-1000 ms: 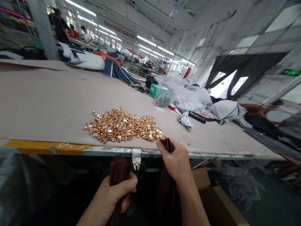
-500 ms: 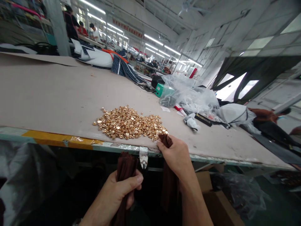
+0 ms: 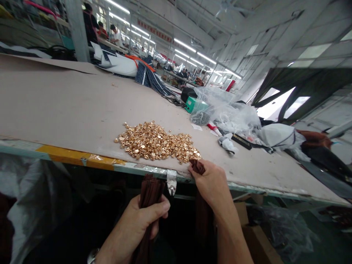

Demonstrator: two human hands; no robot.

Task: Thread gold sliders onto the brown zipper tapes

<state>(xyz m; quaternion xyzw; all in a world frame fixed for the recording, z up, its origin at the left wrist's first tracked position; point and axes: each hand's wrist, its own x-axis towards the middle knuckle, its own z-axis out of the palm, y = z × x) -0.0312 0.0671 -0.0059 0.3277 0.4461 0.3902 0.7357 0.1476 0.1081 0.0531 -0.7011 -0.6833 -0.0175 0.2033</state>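
My left hand (image 3: 147, 216) is closed round a thick bundle of dark brown strips (image 3: 150, 190), whose upper ends stick up just below the table edge. Between thumb and fingers, my right hand (image 3: 211, 179) grips a brown strip (image 3: 197, 167) at the front edge of the table; its length hangs down below the wrist. Just beyond that hand lies a heap of small shiny gold pieces (image 3: 156, 141). Fixed to the table edge between my hands is a notched metal tab (image 3: 171, 181); neither hand touches it.
The table (image 3: 68, 110) has yellow tape (image 3: 79, 157) along its front edge. Toward the right lie crumpled clear plastic (image 3: 233, 113), a green box (image 3: 190, 104), a grey cloth (image 3: 227, 143) and a black strip (image 3: 241, 141). Below stands a cardboard box (image 3: 260, 242). People are in the background.
The view has shifted slightly, so the table and heap appear a little farther right. Both hands keep their hold on the brown strips, with hardly any other movement.
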